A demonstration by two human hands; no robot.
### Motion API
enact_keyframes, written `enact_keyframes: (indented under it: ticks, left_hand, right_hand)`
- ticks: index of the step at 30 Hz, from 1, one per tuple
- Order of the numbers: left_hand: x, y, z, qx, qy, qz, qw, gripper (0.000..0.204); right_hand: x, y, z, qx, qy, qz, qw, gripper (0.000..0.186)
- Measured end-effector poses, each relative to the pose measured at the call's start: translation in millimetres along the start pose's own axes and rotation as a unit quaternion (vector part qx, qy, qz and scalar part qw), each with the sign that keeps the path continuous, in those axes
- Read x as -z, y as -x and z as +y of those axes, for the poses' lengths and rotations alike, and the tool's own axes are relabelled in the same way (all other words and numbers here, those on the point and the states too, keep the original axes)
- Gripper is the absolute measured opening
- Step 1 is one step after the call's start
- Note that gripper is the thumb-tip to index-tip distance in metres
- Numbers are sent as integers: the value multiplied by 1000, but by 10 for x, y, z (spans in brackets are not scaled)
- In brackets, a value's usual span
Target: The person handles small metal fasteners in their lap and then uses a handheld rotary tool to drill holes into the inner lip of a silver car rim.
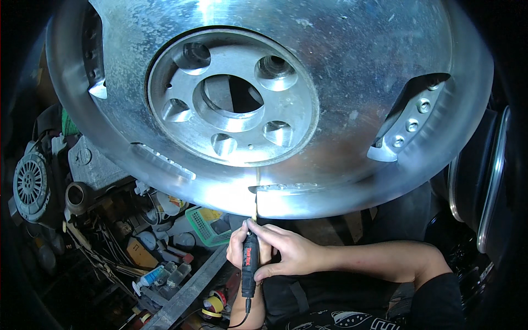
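Note:
A large silver metal wheel rim fills the upper view, its round hub recess holding several bolt holes around a centre bore. Below its near edge, both my hands grip a slim black rotary tool with a cord at its lower end. My left hand wraps the tool from the left and behind, partly hidden by it. My right hand closes on it from the right, fingertips near the front end. A thin, pale bit points up at the rim's lip beside a narrow slot; glare hides whether it touches.
A cluttered bench at left holds a green plastic basket, tubes, tape rolls and assorted tools. A grey metal bar runs diagonally along its edge. At far left sits a round finned machine part. Dark rounded objects with shiny rims stand at right.

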State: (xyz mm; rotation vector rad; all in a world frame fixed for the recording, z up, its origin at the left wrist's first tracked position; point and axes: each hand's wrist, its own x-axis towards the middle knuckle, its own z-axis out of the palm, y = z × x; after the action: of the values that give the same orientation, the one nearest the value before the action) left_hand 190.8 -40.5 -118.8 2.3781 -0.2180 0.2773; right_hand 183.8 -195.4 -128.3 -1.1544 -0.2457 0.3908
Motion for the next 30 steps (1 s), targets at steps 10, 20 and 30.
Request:
enact_keyframes:
  ticks: [10,20,30]
  left_hand:
    - [9,31,-16,23,6,-13,1000,34]
    - [-7,15,-5,26,8,-3,1000,31]
    - [26,3,14,60,8,-31,998,31]
  right_hand:
    - [11,6,-17,-17,-6,-1,1000,109]
    - [-3,1,15,-3,2,9,1000,109]
    - [-21,21,-2,-21,50,40,998,110]
